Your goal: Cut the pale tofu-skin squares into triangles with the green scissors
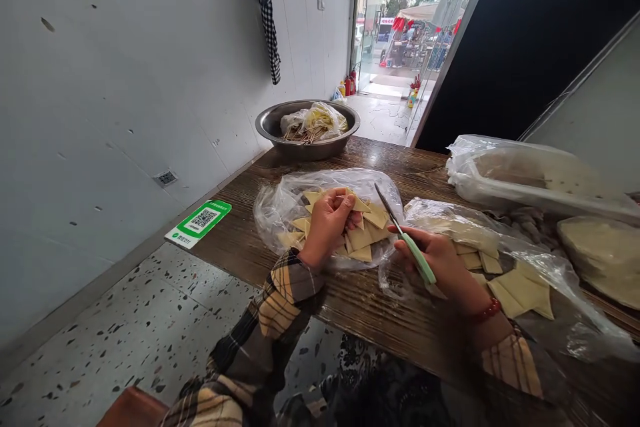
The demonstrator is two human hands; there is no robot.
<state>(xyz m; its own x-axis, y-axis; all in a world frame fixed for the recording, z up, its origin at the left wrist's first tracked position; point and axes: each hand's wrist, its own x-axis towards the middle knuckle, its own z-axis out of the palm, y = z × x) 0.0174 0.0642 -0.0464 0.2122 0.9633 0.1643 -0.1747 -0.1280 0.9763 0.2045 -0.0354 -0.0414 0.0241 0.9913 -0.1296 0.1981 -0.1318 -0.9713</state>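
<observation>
My left hand (330,217) is closed, its fingertips pinching a pale yellow piece of tofu sheet (359,201). Beneath it, cut tofu-sheet pieces (361,240) lie heaped on an opened clear plastic bag (273,213). Scissors (414,255) with light green handles are gripped in my right hand (440,260), just right of the heap. Their blades point up and away to the left, apart from the piece in my left hand. Larger flat tofu sheets (523,290) lie in and on another clear bag (575,273) beside my right wrist.
A metal basin (270,128) holding bagged food and thin sticks stands at the table's far end. On the left edge lies a green QR card (203,221). A plastic-wrapped tray (530,173) and a bagged pale stack (600,257) are at right. The wall (125,80) runs along the left.
</observation>
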